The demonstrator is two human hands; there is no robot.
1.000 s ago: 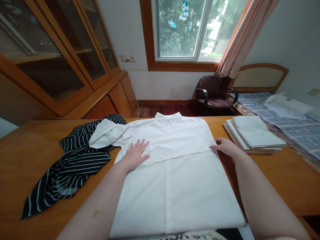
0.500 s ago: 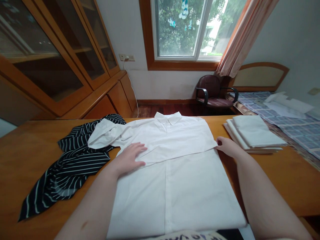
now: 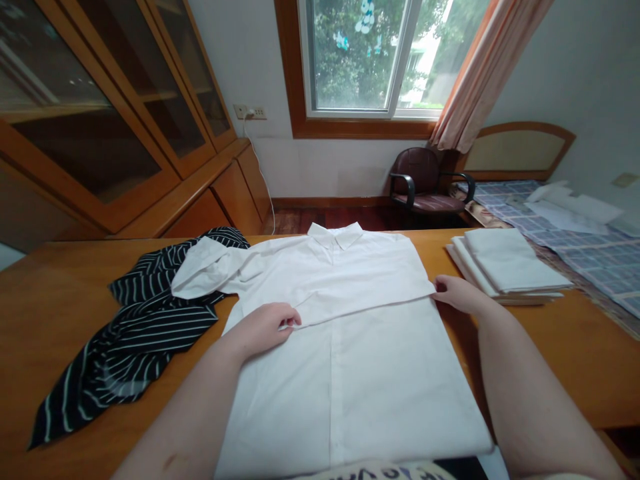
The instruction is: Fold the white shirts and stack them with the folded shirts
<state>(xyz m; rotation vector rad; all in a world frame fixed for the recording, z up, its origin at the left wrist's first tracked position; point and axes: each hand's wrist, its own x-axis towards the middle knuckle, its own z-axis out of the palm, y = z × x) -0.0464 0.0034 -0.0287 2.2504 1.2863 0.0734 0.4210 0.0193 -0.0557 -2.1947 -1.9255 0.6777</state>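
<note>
A white collared shirt [image 3: 380, 373] lies front up on the wooden table, collar away from me. One sleeve, folded across the chest, makes a straight edge from side to side. My left hand [image 3: 270, 327] pinches that edge left of the button placket, thumb and fingertips together. At the shirt's right side, my right hand [image 3: 455, 293] pinches the other end of the edge. The other sleeve [image 3: 205, 267] stretches out to the left, crumpled, over a black-and-white striped garment [image 3: 145, 340]. The shirt's hem runs to the near edge of the table.
A stack of folded white cloth [image 3: 507, 263] sits on the table [image 3: 560, 360] to the right of my right hand. Beyond the table stand an office chair [image 3: 420, 180], a bed [image 3: 560, 227] with papers on it, and a glass-door cabinet [image 3: 150, 160] on the left.
My left hand has gone from lying flat with fingers spread on the shirt to pinching the folded sleeve's edge, slightly to the right. My right hand keeps its hold.
</note>
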